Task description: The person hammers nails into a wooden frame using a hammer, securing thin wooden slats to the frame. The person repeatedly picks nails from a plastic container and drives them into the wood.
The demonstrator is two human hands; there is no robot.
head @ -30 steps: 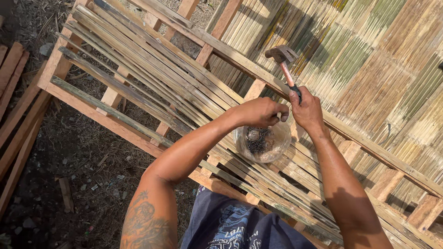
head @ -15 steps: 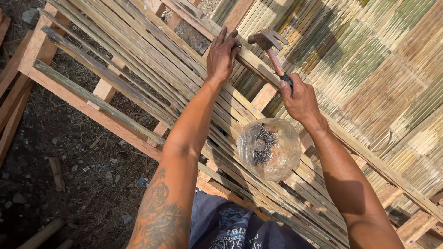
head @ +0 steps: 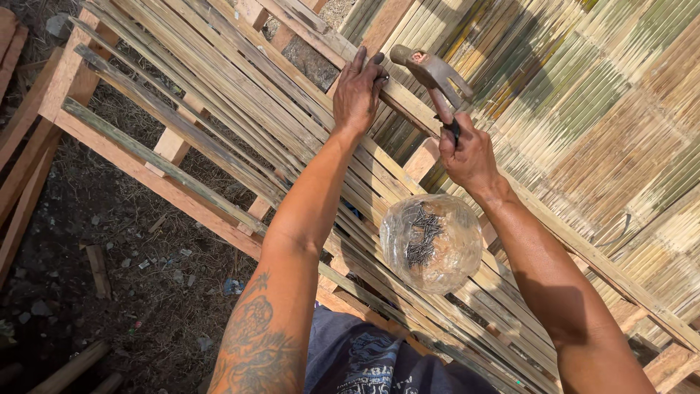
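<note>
My right hand (head: 468,155) grips a claw hammer (head: 429,71) by its handle, the metal head raised just above a wooden batten (head: 397,91). My left hand (head: 359,91) rests fingers-down on the same batten beside the hammer head; its fingertips pinch together, and I cannot tell if a nail is between them. A clear plastic bowl (head: 432,244) of dark nails sits on the bamboo slats (head: 219,109) between my forearms.
The slats lie across a wooden frame (head: 138,168) with gaps showing the dirt ground (head: 109,292) below. A woven bamboo panel (head: 598,109) fills the right side. Loose wood scraps lie on the ground at left.
My left hand left the nail bowl and reached up to the batten beside the hammer. The hammer head has come closer to that hand.
</note>
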